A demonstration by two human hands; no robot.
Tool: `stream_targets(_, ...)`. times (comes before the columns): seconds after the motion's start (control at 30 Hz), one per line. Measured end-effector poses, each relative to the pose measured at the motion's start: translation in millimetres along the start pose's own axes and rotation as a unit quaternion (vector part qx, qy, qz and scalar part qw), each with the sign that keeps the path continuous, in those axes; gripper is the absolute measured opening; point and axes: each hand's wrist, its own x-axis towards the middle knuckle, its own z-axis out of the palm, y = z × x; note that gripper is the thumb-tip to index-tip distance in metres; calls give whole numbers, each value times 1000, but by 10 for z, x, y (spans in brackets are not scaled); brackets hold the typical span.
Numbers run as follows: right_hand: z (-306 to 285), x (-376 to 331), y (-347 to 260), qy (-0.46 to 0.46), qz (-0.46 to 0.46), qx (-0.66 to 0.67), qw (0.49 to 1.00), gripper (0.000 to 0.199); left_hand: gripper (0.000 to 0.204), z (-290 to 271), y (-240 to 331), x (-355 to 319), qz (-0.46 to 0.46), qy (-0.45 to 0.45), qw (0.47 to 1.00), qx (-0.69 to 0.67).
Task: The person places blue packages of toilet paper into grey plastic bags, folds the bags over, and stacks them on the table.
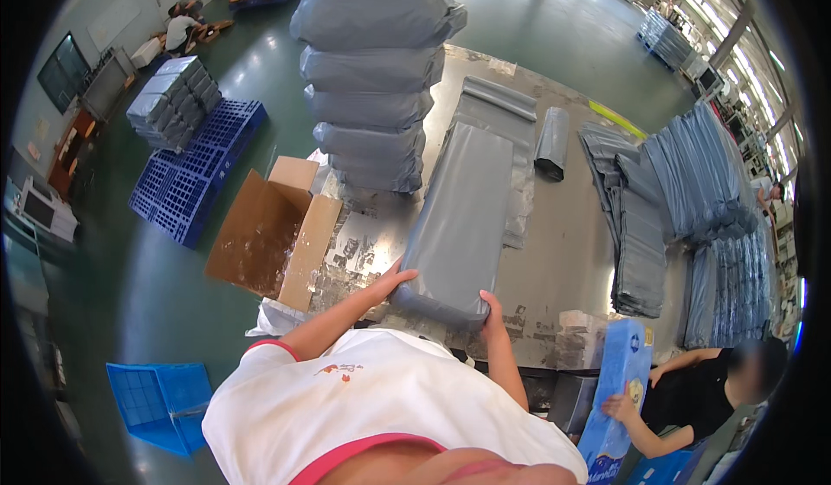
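A long package in a smooth grey plastic bag (459, 216) lies lengthwise in front of me on the metal worktable (554, 251). At its near left corner, my left hand (394, 281) grips the bag with the thumb on top and the other fingers mostly hidden. My right hand (491, 308) is closed around the near right corner, thumb upward. The bag's near end looks folded and rounded between my hands. Under and beyond the package lies a flat grey plastic bag (519, 173). To the right of that rests a small rolled grey bag (552, 143).
A tall stack of grey packages (372, 95) rises at the table's far left, near an open cardboard box (260, 234). Grey bags (701, 173) are piled at right. A co-worker (701, 398) holds a blue package (619, 390). A blue crate (160, 405) and blue pallet (195, 177) are on the left floor.
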Motion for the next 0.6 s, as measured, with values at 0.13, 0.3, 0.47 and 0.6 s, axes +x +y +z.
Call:
stream_targets(0.13,-47,50,-24,14,4,-14,1000,50,73,46,-2,-7,9,-16,1000,1)
stream_targets(0.3,-239,255,28,10,-2,-120,993,56,80,-220,-205,214,-51,-34,993,101)
stream_targets(0.47,-40,638,-84,233,-244,-494,801,61,86,-735,70,452,-88,128,983,-93)
stream_targets(0.6,814,1234,-406,60,-280,-311,906,73,93,-1252,572,908,32,209,945,-248)
